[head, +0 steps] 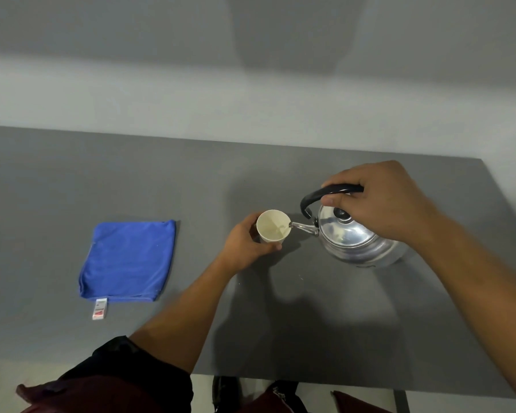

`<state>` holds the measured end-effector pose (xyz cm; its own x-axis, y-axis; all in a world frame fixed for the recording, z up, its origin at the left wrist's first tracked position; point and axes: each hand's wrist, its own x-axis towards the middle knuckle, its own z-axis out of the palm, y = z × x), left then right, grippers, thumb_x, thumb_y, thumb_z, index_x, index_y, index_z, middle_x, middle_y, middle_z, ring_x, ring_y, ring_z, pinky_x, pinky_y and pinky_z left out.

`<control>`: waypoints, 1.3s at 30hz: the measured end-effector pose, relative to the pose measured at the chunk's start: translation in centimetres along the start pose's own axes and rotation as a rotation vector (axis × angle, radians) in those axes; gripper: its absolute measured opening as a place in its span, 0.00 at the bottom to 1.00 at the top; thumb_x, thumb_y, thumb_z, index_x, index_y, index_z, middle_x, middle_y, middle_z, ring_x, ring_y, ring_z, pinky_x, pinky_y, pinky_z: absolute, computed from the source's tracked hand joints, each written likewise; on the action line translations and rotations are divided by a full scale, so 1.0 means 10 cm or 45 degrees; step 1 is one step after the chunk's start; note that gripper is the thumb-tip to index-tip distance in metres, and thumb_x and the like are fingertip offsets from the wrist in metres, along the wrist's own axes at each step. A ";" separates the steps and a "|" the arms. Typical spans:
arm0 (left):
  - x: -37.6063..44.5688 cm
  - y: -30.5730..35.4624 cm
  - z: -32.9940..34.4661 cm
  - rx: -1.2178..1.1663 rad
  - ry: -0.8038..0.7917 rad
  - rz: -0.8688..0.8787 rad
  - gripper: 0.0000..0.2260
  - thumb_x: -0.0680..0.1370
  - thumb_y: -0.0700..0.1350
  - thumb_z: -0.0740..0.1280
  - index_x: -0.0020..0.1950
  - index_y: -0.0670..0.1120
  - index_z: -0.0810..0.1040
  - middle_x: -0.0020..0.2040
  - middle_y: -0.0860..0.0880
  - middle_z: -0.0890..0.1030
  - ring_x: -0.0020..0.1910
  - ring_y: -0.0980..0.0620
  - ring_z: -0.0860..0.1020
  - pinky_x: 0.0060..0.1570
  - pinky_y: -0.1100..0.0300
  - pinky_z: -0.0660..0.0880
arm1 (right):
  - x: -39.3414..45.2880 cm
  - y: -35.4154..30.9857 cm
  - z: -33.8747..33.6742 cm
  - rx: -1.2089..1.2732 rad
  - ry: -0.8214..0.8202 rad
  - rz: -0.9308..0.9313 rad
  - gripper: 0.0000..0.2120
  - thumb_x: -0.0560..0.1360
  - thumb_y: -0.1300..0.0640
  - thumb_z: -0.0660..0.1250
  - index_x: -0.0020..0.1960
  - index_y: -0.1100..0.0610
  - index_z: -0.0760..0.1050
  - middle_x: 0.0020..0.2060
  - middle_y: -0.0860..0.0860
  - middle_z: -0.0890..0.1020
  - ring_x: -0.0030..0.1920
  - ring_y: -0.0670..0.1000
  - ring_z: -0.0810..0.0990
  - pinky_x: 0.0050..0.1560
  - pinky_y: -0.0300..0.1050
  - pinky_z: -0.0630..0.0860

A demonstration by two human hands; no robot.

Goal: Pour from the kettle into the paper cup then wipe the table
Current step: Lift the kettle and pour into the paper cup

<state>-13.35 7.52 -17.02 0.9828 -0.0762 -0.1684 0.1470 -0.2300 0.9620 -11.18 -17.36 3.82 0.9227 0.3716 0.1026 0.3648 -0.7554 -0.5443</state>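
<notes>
A white paper cup [273, 226] stands on the grey table [310, 308] near its middle, and my left hand [245, 245] is wrapped around its side. A shiny metal kettle [358, 239] with a black handle is tipped to the left, its spout at the cup's right rim. My right hand [382, 201] grips the black handle from above. A thin trickle seems to enter the cup. A folded blue cloth [128, 260] with a white tag lies flat on the table to the left, apart from both hands.
A pale wall runs behind the table's far edge. The table's near edge is at the bottom, with my dark clothing and a table leg [401, 400] below it. The right table edge lies just beyond the kettle.
</notes>
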 end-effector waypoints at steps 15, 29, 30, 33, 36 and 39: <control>-0.01 0.02 -0.01 0.020 -0.004 0.011 0.34 0.65 0.47 0.84 0.69 0.52 0.76 0.61 0.55 0.84 0.60 0.55 0.82 0.62 0.56 0.80 | 0.13 -0.11 -0.07 -0.164 -0.030 -0.132 0.07 0.73 0.46 0.75 0.50 0.43 0.85 0.36 0.40 0.83 0.40 0.44 0.80 0.44 0.46 0.77; -0.03 0.06 -0.02 0.034 -0.003 0.003 0.33 0.67 0.42 0.84 0.69 0.51 0.76 0.60 0.56 0.83 0.58 0.62 0.81 0.58 0.64 0.79 | 0.14 -0.15 -0.11 -0.167 -0.117 -0.112 0.04 0.73 0.47 0.74 0.48 0.41 0.85 0.34 0.41 0.84 0.39 0.46 0.81 0.44 0.51 0.79; -0.02 0.06 -0.02 0.038 -0.005 0.005 0.32 0.67 0.42 0.84 0.68 0.52 0.76 0.60 0.56 0.83 0.58 0.62 0.81 0.58 0.65 0.79 | 0.14 -0.16 -0.12 -0.170 -0.119 -0.117 0.04 0.73 0.47 0.74 0.48 0.41 0.85 0.34 0.41 0.84 0.38 0.46 0.81 0.43 0.51 0.79; -0.03 0.07 -0.02 0.042 -0.003 0.002 0.32 0.67 0.43 0.84 0.68 0.52 0.76 0.60 0.56 0.83 0.58 0.61 0.81 0.58 0.65 0.79 | 0.13 -0.16 -0.13 -0.189 -0.114 -0.124 0.03 0.73 0.47 0.74 0.47 0.41 0.85 0.34 0.42 0.84 0.37 0.46 0.81 0.43 0.51 0.79; -0.03 0.08 -0.01 0.050 -0.004 0.005 0.32 0.66 0.43 0.84 0.67 0.53 0.76 0.60 0.57 0.83 0.58 0.62 0.81 0.55 0.68 0.77 | 0.14 -0.17 -0.14 -0.185 -0.114 -0.115 0.04 0.73 0.48 0.74 0.47 0.41 0.85 0.36 0.42 0.85 0.38 0.46 0.81 0.43 0.52 0.79; -0.02 0.05 -0.02 0.034 0.010 0.008 0.32 0.66 0.43 0.84 0.68 0.51 0.77 0.60 0.54 0.84 0.59 0.57 0.82 0.59 0.60 0.79 | 0.14 -0.18 -0.13 -0.193 -0.125 -0.102 0.03 0.73 0.48 0.74 0.47 0.41 0.85 0.36 0.42 0.85 0.39 0.46 0.81 0.43 0.52 0.79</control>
<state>-13.42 7.58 -16.42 0.9845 -0.0700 -0.1609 0.1383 -0.2551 0.9570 -10.36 -16.19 5.99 0.8762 0.4789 0.0551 0.4579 -0.7912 -0.4055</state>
